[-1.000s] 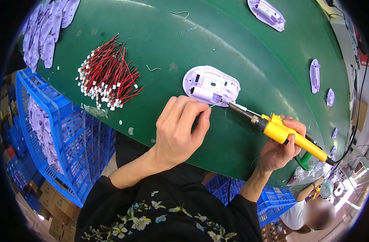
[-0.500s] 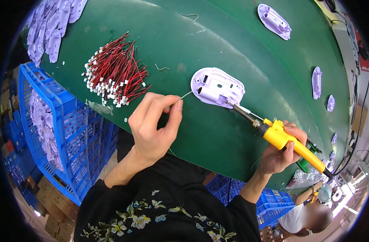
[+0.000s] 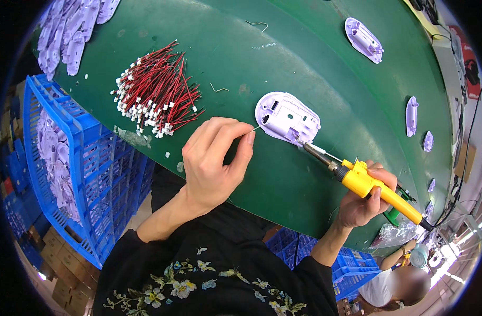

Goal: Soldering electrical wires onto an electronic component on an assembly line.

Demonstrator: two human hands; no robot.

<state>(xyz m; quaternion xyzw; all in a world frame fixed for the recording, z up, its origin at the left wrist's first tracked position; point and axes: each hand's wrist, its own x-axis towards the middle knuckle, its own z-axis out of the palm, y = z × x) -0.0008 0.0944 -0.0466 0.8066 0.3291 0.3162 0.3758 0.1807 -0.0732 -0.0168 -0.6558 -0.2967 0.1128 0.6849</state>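
Observation:
A pale purple plastic housing (image 3: 281,116) lies on the green table (image 3: 220,63) in front of me, its moulded inner side facing up. My right hand (image 3: 368,203) is closed round a yellow soldering iron (image 3: 363,181), whose metal tip touches or sits right by the housing's near right edge. Between thumb and forefinger, my left hand (image 3: 214,163) pinches a thin length of solder wire (image 3: 257,128). The wire's free end reaches the housing's left edge.
Red-and-black wires with white connectors (image 3: 157,97) are heaped to the left. Purple parts (image 3: 72,37) pile up at the far left, above a blue crate (image 3: 86,158). More purple pieces (image 3: 363,41) lie to the right. A co-worker (image 3: 380,287) is at lower right.
My left hand has moved slightly right and the solder wire's end now lies at the housing. The iron stays at the housing's near edge. The whole view has shifted a little.

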